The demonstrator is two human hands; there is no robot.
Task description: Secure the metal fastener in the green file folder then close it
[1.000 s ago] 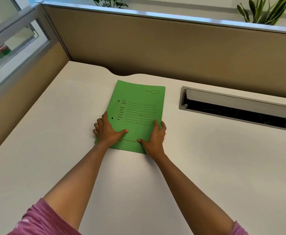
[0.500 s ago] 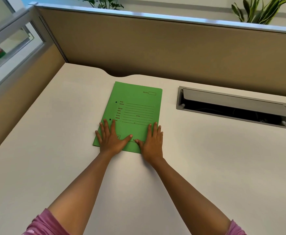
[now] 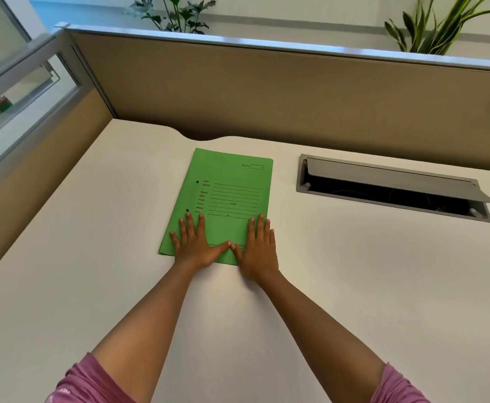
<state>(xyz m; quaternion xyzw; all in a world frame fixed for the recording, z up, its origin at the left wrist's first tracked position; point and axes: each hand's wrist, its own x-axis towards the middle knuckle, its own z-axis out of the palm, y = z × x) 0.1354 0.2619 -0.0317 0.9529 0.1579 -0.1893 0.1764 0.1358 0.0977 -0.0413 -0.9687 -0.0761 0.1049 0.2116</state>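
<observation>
Both palms (image 3: 197, 247) flat on closed folder (image 3: 232, 181)

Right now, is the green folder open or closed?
Closed: the green folder lies flat, printed cover up, left hand and right hand flat on it.
</observation>
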